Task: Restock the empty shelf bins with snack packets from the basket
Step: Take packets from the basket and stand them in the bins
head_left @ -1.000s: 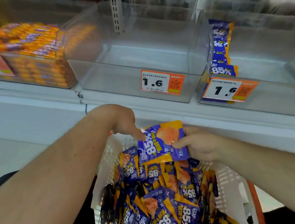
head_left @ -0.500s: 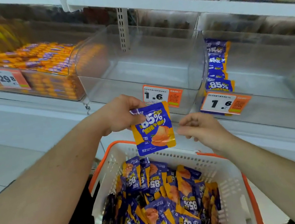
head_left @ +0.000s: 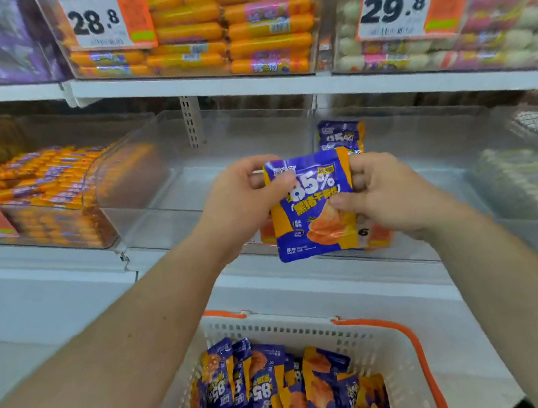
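Both hands hold one blue and orange snack packet (head_left: 310,212) upright, printed "85%", in front of the shelf. My left hand (head_left: 243,200) pinches its top left edge and my right hand (head_left: 383,191) grips its right side. Behind it stands a clear empty bin (head_left: 154,185). To the right, a second clear bin (head_left: 426,154) has a few of the same packets (head_left: 341,135) standing at its left wall. Below, a white basket (head_left: 366,339) with orange handles holds several more packets (head_left: 274,396).
A bin of orange sausage sticks (head_left: 34,195) sits left of the empty bin. The upper shelf carries orange sausages (head_left: 236,28) and pale wrapped snacks (head_left: 509,4) behind price tags. A bin of pale packets (head_left: 528,188) is at the far right.
The packet has risen from the basket up to shelf height. My right hand, apart from it half a second ago, now grips its right side. The view has tilted upward.
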The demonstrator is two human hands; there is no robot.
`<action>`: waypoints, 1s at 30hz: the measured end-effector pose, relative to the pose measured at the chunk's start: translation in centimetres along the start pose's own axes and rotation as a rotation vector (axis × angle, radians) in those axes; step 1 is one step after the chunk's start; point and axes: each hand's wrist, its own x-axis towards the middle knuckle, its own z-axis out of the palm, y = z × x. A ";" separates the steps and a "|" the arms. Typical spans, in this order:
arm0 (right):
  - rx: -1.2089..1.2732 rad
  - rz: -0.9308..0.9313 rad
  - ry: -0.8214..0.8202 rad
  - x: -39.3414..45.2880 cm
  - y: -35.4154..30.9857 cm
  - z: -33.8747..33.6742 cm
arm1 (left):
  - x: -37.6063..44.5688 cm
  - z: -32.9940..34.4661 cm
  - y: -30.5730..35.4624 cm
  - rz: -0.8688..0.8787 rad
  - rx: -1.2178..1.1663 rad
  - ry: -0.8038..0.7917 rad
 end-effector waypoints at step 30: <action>-0.729 0.643 0.255 4.4 5.0 -3.7 | 1.0 3.4 -3.5 0.202 0.684 -0.025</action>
